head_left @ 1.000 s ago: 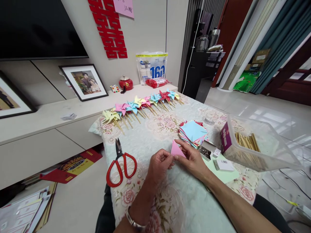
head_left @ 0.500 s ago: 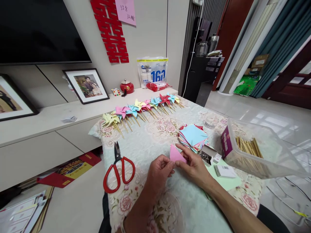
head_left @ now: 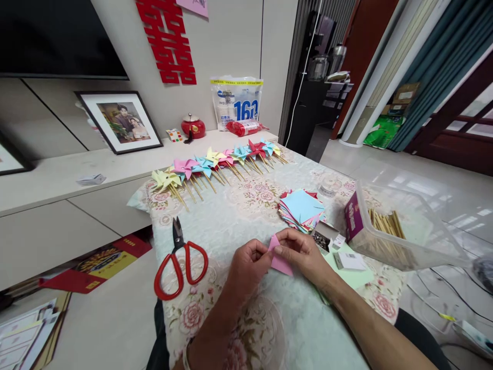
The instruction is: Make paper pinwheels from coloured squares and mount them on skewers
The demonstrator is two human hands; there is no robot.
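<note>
A pink piece of paper (head_left: 282,264), partly folded, is held between both hands above the front of the table. My left hand (head_left: 252,264) pinches its left edge with the fingers curled in. From the other side my right hand (head_left: 300,252) grips it between thumb and fingers. Just beyond the right hand lies a stack of coloured paper squares (head_left: 302,208), a light blue one on top with slits cut from its corners. A small open box of metal pins (head_left: 321,239) sits beside that hand. Red-handled scissors (head_left: 180,262) rest left of my left hand.
Finished paper pinwheels on sticks (head_left: 215,164) lie in a row along the table's far side. At right stands a clear plastic bin (head_left: 408,252) holding wooden sticks (head_left: 385,223). A small white box (head_left: 349,261) rests on green paper (head_left: 356,277). A tape roll (head_left: 329,187) lies behind.
The pink paper has turned in my fingers and now hangs lower between them. My right fingers have moved toward its upper edge. The whole view has shifted slightly.
</note>
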